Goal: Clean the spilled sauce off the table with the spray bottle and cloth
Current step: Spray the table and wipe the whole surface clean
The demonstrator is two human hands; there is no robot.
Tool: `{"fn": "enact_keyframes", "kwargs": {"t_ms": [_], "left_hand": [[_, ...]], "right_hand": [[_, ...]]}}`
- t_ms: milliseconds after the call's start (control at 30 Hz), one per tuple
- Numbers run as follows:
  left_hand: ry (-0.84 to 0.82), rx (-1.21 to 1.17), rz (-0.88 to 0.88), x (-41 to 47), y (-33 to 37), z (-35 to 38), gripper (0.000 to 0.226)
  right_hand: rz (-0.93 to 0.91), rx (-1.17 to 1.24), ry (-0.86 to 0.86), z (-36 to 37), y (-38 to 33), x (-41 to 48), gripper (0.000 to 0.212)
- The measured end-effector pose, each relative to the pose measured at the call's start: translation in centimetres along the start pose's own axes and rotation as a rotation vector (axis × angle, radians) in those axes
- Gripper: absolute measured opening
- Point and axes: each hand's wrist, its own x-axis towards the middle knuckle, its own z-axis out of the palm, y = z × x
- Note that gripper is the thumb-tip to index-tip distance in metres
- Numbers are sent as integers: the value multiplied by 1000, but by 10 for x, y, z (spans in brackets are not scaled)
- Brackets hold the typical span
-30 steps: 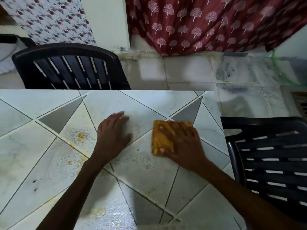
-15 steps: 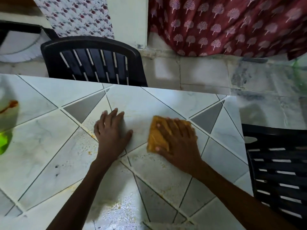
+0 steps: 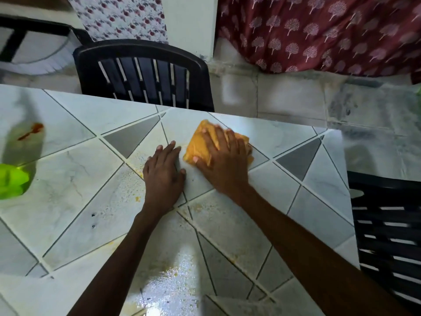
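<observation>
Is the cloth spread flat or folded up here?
Folded: the cloth is a thick wad with creased layers under the right hand, which presses it on the table.

We note the right hand (image 3: 222,163) pressing flat on the orange cloth (image 3: 197,144) on the tiled table (image 3: 68,179). The left hand (image 3: 165,172) lies flat just beside it. Yellow sauce specks (image 3: 136,198) sit left of it, and a blurred spray bottle (image 3: 13,181) is at far left.

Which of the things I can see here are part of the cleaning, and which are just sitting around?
Part of the job: orange cloth under the right hand; left hand flat on the tiled table; sauce specks; spray bottle, blurred, at the left edge.
Just lying about: black chair behind the table; black chair at the right; red curtain.
</observation>
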Motion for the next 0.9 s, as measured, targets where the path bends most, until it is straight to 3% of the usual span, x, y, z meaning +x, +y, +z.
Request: {"fn": "enact_keyframes", "kwargs": {"t_ms": [67,167,233,367,467,567,667,800,900], "left_hand": [[19,-59,31,1,-8,-5,53],[9,36,114,-2,-20,-8,53],[-8,65,118,-4,-22,-8,54],[16,63,93,-7,-24,-14,52],[58,12,26,-12,-31,-23,50],[108,56,12,-17,-45,-37,51],[103,167,-22,-23,-66,-52,55],[76,243,-63,-28,-94,-60,57],[60,272,-34,-28,-100,-55,56]], "right_hand": [[-128,18,-44,1,7,-49,76],[-266,22,-83,-8,50,-112,79],[-281,-9,-98,-14,85,-123,81],[68,-70,-29,-12,108,-51,82],[254,-53,10,-4,61,36,81],[113,-4,0,-1,-16,67,80],[-156,31,-35,4,-64,20,78],[-395,25,-97,0,-29,-74,77],[-343,-18,-136,-4,24,-84,78]]}}
